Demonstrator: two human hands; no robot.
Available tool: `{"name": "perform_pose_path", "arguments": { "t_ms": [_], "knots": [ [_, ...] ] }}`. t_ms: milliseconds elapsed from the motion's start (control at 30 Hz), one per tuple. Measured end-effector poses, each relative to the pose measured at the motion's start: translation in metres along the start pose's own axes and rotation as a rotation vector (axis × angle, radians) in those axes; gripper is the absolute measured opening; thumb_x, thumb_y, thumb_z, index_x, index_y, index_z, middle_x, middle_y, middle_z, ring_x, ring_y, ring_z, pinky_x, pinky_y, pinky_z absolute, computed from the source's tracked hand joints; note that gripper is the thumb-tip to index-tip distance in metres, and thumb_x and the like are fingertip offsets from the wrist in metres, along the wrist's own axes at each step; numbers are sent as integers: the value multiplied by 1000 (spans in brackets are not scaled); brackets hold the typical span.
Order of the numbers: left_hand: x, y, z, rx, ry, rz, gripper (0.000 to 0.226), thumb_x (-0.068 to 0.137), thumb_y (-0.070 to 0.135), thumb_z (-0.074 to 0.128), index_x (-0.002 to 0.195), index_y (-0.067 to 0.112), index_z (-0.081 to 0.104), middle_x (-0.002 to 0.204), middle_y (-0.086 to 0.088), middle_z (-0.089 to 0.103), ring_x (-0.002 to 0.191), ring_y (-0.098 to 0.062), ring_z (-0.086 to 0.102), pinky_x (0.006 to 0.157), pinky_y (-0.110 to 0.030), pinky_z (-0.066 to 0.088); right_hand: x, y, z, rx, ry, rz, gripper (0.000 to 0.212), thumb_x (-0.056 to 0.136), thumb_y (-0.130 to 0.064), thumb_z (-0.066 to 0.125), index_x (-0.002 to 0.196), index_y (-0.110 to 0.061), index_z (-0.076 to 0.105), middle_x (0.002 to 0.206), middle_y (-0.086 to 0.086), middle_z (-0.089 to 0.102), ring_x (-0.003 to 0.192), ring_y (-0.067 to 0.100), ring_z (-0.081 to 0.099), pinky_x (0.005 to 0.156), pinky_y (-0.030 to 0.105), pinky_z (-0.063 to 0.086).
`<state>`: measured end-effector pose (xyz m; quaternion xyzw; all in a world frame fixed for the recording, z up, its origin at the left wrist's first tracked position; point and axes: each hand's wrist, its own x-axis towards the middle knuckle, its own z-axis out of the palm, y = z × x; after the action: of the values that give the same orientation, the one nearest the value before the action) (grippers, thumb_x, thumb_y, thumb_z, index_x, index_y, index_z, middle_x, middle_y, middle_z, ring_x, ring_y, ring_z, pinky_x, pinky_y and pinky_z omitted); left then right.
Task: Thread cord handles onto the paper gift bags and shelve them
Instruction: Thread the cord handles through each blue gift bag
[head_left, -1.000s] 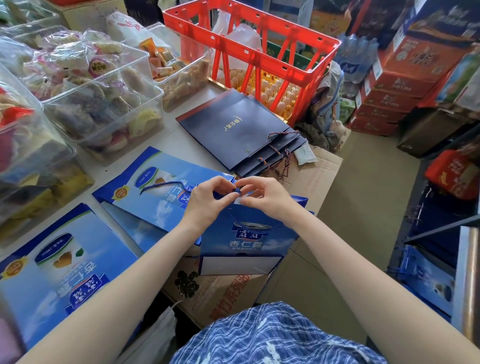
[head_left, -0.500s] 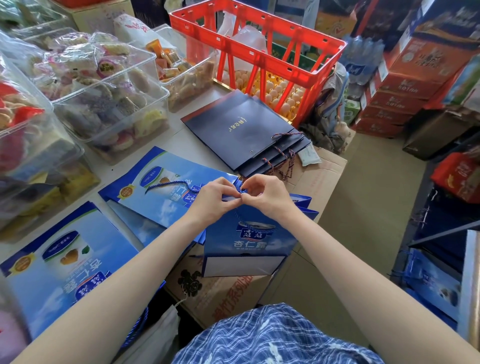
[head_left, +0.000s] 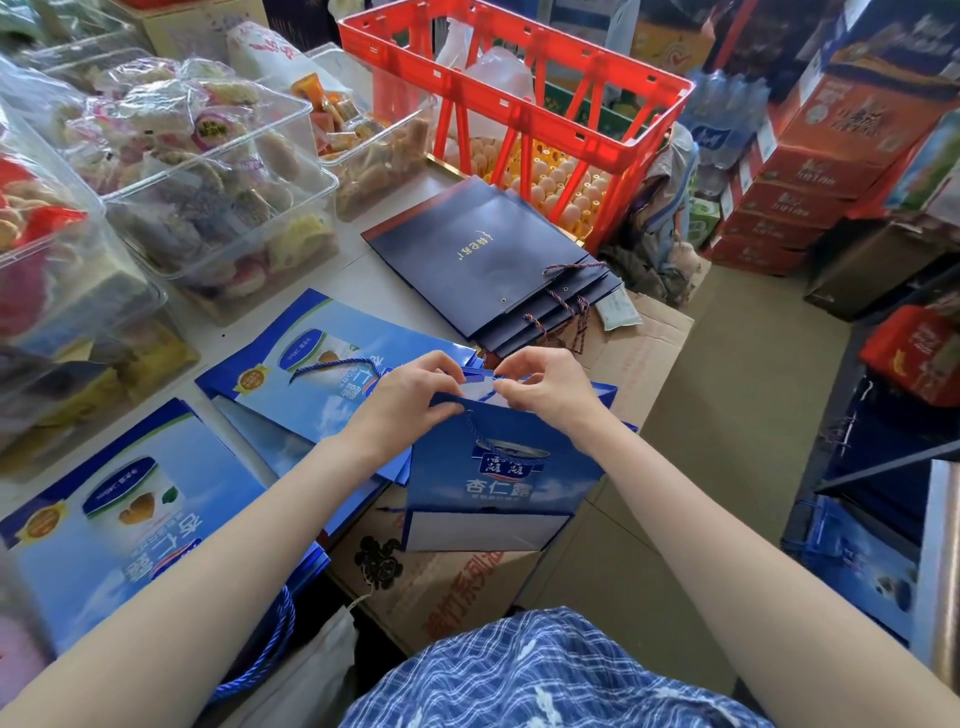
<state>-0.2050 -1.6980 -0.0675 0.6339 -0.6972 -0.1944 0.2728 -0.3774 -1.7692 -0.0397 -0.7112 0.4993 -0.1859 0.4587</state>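
Observation:
A blue paper gift bag (head_left: 498, 467) stands upright in front of me on a cardboard box, its mouth pulled slightly open. My left hand (head_left: 410, 400) pinches the near top edge of the bag. My right hand (head_left: 545, 389) pinches the same rim a little to the right, fingers curled over it. A blue cord handle (head_left: 498, 447) hangs in a loop down the bag's front. More flat blue bags (head_left: 332, 374) lie on the table to the left, one with a cord threaded. Another flat blue bag (head_left: 130, 514) lies nearer at the left.
A stack of dark navy bags (head_left: 483, 254) with twisted cord handles lies behind. A red crate (head_left: 519, 98) over egg trays stands at the back. Clear tubs of wrapped snacks (head_left: 208, 171) fill the left. Cardboard box (head_left: 452, 577) sits below; red cartons (head_left: 795, 197) and shelving on the right.
My hands have drawn a little apart along the bag's rim, and the bag's mouth now gapes so the pale inside shows. The bag stays in the same place.

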Motion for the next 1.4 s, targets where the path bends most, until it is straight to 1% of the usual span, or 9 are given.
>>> {"name": "perform_pose_path", "arguments": {
  "t_ms": [233, 400, 600, 867, 1033, 1133, 1267, 1333, 1400],
  "knots": [
    [1, 4, 5, 123, -38, 143, 10, 80, 11, 71, 80, 2, 71, 101, -4, 65, 82, -24, 63, 76, -36, 51, -1, 4, -7, 74, -23, 28, 15, 87, -4, 62, 101, -8, 65, 77, 7, 66, 52, 16, 58, 54, 29, 55],
    [1, -5, 6, 102, -129, 146, 7, 80, 9, 71, 78, 3, 73, 136, -1, 52, 104, -15, 63, 91, -21, 43, -5, 26, -21, -290, 67, -90, 10, 86, -8, 63, 92, -12, 70, 93, 1, 62, 85, 14, 54, 75, 24, 45],
    [-2, 7, 5, 202, -179, 385, 10, 69, 15, 67, 64, 8, 73, 113, -7, 68, 77, -18, 71, 59, -29, 58, 10, 21, -8, -538, -132, -221, 12, 87, -11, 63, 97, -11, 67, 109, 5, 58, 102, 20, 42, 95, 37, 39],
    [-10, 1, 8, 313, -236, 363, 12, 73, 16, 61, 68, 11, 71, 110, -22, 66, 93, -41, 66, 67, -50, 57, 2, 26, 1, -691, -207, -131, 45, 87, -22, 64, 131, -23, 54, 120, 5, 47, 110, 22, 47, 90, 37, 46],
    [-7, -2, 5, 261, -282, 381, 12, 79, 15, 63, 72, 10, 70, 118, -15, 64, 108, -34, 61, 72, -49, 57, 9, 25, 2, -745, -204, -192, 26, 90, -15, 58, 115, -21, 56, 127, 5, 46, 119, 25, 34, 101, 39, 30],
    [-7, 1, 3, 156, -269, 276, 32, 87, 37, 55, 78, 13, 73, 124, 0, 62, 117, -16, 56, 93, -33, 49, 8, 28, 4, -630, -159, -107, 19, 94, -9, 47, 98, -21, 61, 90, 2, 53, 98, 22, 46, 97, 35, 29],
    [3, 19, 4, -44, -62, -88, 34, 94, 41, 44, 80, 16, 63, 89, 7, 70, 88, -8, 49, 87, -28, 39, -1, 34, 6, -413, -60, -52, 25, 92, -4, 50, 84, -24, 63, 97, 11, 59, 57, 17, 47, 58, 25, 36],
    [12, 26, 12, 4, 56, -256, 21, 91, 34, 55, 79, 18, 50, 76, 3, 70, 74, -14, 49, 78, -30, 39, -2, 35, 9, -390, -9, -35, 23, 91, -4, 52, 88, -21, 67, 102, 14, 62, 66, 19, 53, 61, 24, 37],
    [15, 32, 22, 127, 50, -296, 23, 82, 36, 65, 83, 20, 48, 79, 3, 66, 86, -18, 51, 82, -33, 35, -2, 34, 9, -375, 23, -24, 22, 91, -4, 53, 91, -19, 70, 105, 15, 63, 73, 22, 58, 64, 27, 41]
  ]
}}
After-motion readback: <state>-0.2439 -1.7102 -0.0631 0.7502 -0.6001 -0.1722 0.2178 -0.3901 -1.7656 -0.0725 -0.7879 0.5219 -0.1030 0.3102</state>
